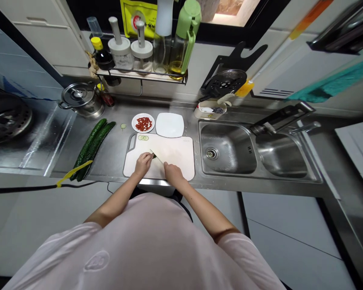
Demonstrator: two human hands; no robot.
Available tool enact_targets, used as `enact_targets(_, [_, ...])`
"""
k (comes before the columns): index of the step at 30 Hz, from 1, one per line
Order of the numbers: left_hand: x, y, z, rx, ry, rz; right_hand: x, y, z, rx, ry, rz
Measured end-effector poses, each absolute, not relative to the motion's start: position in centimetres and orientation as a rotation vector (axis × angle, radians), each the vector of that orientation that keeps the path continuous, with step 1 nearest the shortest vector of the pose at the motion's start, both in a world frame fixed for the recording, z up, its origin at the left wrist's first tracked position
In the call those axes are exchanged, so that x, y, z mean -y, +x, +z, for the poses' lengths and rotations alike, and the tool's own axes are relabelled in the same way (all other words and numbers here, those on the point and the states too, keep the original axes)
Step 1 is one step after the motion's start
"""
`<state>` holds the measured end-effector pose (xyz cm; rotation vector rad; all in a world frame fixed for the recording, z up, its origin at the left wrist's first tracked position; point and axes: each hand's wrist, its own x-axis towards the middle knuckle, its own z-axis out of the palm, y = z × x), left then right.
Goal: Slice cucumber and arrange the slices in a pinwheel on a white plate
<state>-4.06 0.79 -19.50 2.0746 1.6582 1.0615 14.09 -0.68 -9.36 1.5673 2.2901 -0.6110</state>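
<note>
A white cutting board lies on the steel counter in front of me. My right hand is closed round the handle of a knife, whose thin blade points up and left over the board. Just left of the blade, my left hand has its fingers curled on a short dark green piece of cucumber, mostly hidden by the fingers. A few thin cucumber slices overlap at the board's top left corner. One more slice is on the counter, left of the plates.
Two whole cucumbers lie to the left, near a lidded steel pot. Behind the board are a plate of chopped red pieces and a white square plate. At the right is a double sink; bottles stand on a rack.
</note>
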Motion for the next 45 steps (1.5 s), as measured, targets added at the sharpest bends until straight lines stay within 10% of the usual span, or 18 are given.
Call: enact_targets(45, [-1.1,-4.2,-19.5,-1.588,2.111,1.079,-0.5,12.9,-10.4,-2.365,1.550,-0.618])
